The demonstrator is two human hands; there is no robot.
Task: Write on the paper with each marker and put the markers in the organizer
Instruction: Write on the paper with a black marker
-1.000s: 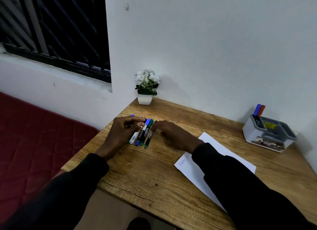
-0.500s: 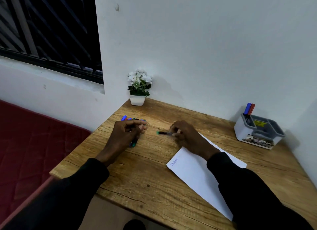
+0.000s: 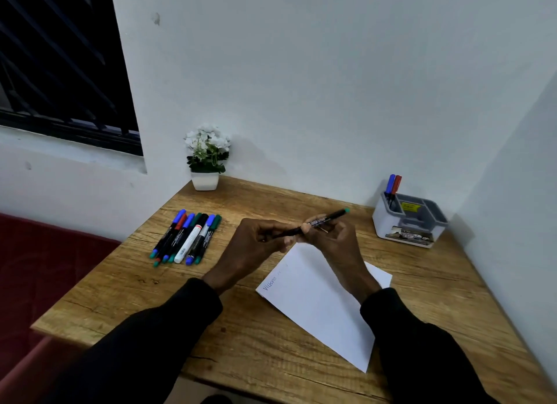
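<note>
Both hands hold one black marker with a green end (image 3: 327, 220) above the far corner of the white paper (image 3: 319, 304). My left hand (image 3: 256, 247) grips its near end, which is hidden in the fingers. My right hand (image 3: 334, 240) pinches the barrel; the green tip points toward the organizer. Blue writing sits at the paper's left corner. Several markers (image 3: 187, 239) lie side by side on the desk's left. The grey and white organizer (image 3: 410, 222) at the back right holds a blue and a red marker (image 3: 393, 186).
A small white pot of white flowers (image 3: 206, 159) stands at the desk's back left corner against the wall. The wooden desk (image 3: 150, 298) ends at a left edge above a red mattress (image 3: 39, 268). A wall closes off the right side.
My left hand has left the row of markers and come to the middle. My right hand has lifted the green marker off the desk; both hands hold it over the paper.
</note>
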